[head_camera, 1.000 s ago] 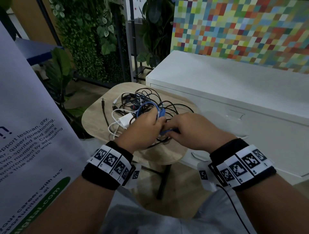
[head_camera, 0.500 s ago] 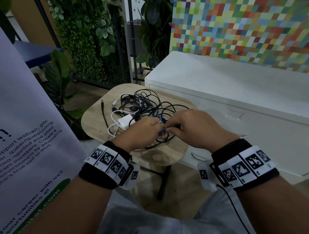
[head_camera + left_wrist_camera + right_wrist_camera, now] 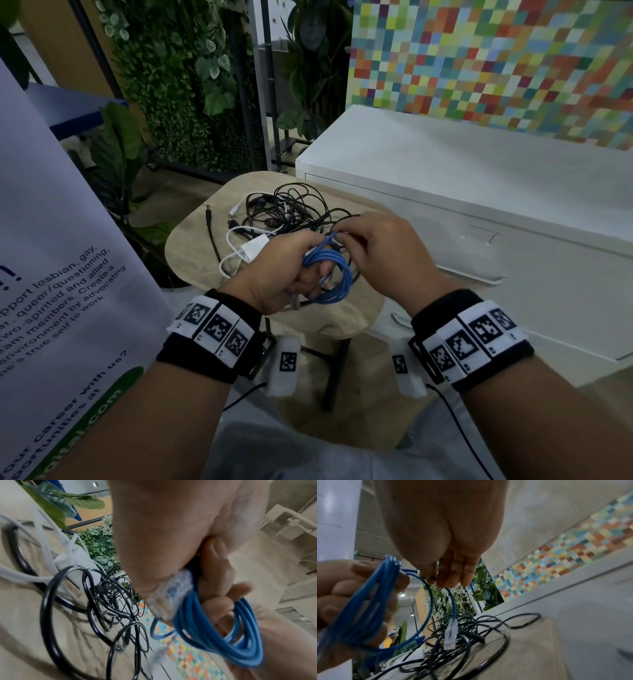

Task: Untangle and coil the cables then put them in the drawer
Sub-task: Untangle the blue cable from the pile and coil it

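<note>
A blue cable (image 3: 334, 277) is wound in several loops, and my left hand (image 3: 308, 274) grips the bundle above the small wooden table (image 3: 191, 253). In the left wrist view the coil (image 3: 240, 635) hangs over my curled fingers, with a clear plug (image 3: 169, 596) against the palm. My right hand (image 3: 342, 236) pinches the cable's free end close beside the coil. In the right wrist view the other clear plug (image 3: 450, 635) dangles below those fingertips (image 3: 452, 577). A tangle of black cables (image 3: 294, 212) and a white charger with its cord (image 3: 253, 248) lie on the table.
A white drawer cabinet (image 3: 479, 178) stands right of the table, its drawer fronts (image 3: 513, 274) facing me. A printed banner (image 3: 68, 274) stands close on the left. Plants and a metal rack (image 3: 260, 102) are behind the table.
Both hands have lifted out of the tangle and come toward me. The blue cable, earlier down among the black ones, now hangs as a coil in my left hand.
</note>
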